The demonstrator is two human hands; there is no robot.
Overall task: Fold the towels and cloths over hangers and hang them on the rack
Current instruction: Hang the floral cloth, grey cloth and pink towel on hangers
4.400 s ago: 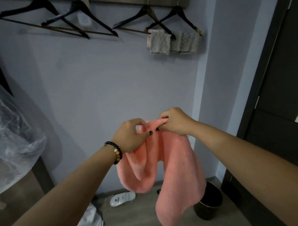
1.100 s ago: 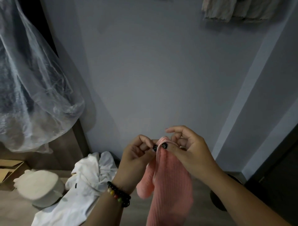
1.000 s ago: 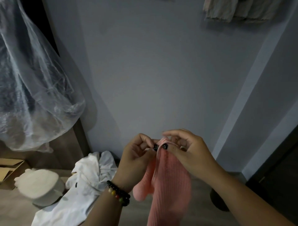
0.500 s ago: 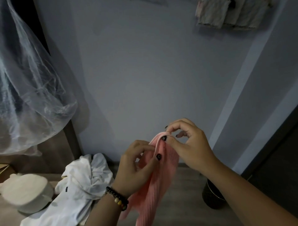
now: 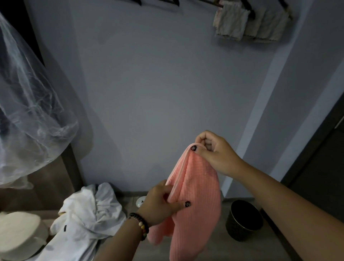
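A pink waffle-textured towel (image 5: 197, 201) hangs in front of me, doubled over along one edge. My right hand (image 5: 214, 150) pinches its top corner between thumb and fingers. Lower down, my left hand (image 5: 162, 203), with a beaded bracelet on the wrist, grips the same folded edge. Two beige cloths (image 5: 249, 24) hang over dark hangers at the upper right, against the grey wall. Only the bottoms of other dark hangers (image 5: 156, 2) show at the top edge.
A crumpled white garment (image 5: 87, 216) lies at lower left beside a cream round bundle (image 5: 18, 234). A clear plastic cover (image 5: 28, 115) hangs at left. On the floor at right stands a dark round bin (image 5: 243, 219), with a dark door (image 5: 323, 154) behind it.
My left hand has slid down the towel's folded edge, away from my right hand, which stays at the top corner. The view has tilted up a little, showing more of the hung cloths.
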